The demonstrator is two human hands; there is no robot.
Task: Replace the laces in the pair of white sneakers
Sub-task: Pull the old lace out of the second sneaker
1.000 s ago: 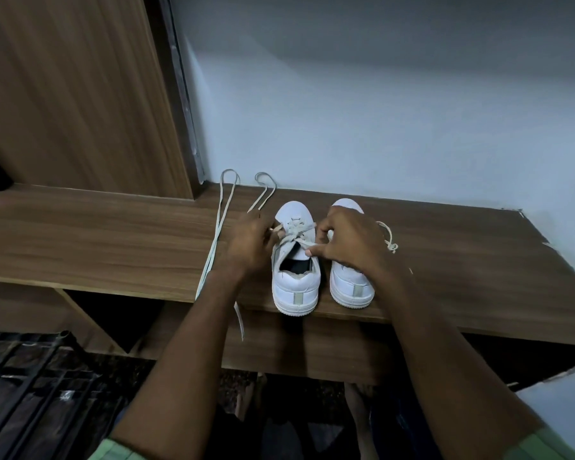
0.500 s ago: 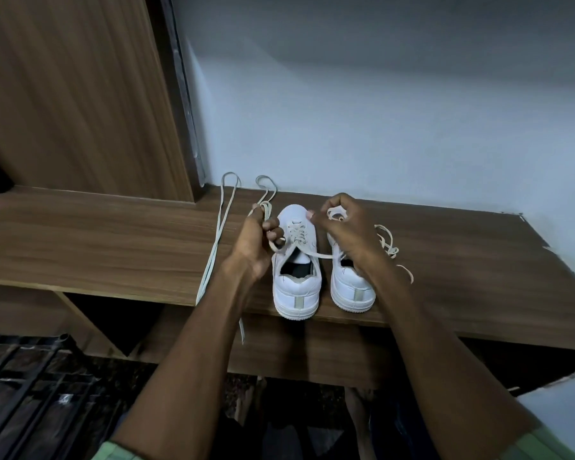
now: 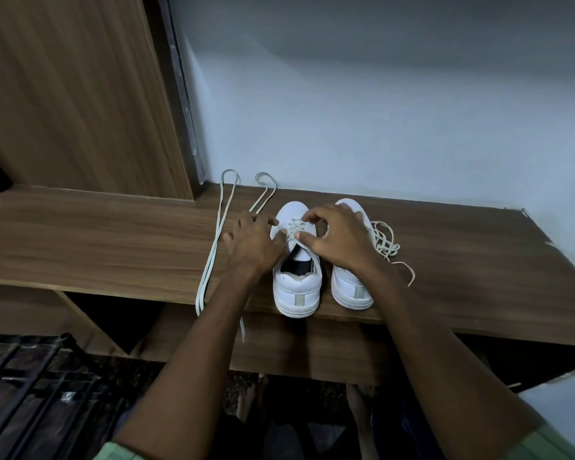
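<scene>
Two white sneakers stand side by side, heels toward me, near the front edge of a wooden shelf [image 3: 113, 240]. The left sneaker [image 3: 297, 287] has a lace [image 3: 294, 229] threaded through its eyelets. My left hand [image 3: 254, 242] rests against that shoe's left side, fingers at the lace. My right hand [image 3: 337, 239] reaches over from the right, and its thumb and forefinger pinch the lace at the eyelets. The right sneaker [image 3: 351, 287] is partly hidden by my right hand. A loose tangled lace [image 3: 385, 242] lies to its right. Two long loose laces [image 3: 214, 247] lie left of the shoes.
A wooden cabinet panel [image 3: 73, 94] rises at the left, and a pale wall [image 3: 379, 111] stands behind the shelf. One long lace end [image 3: 243, 328] hangs over the shelf's front edge. A dark metal rack [image 3: 24, 386] sits low at the left.
Both hands had pulled the lace ends up and apart half a second ago. They have come back down onto the left sneaker's eyelets, close together.
</scene>
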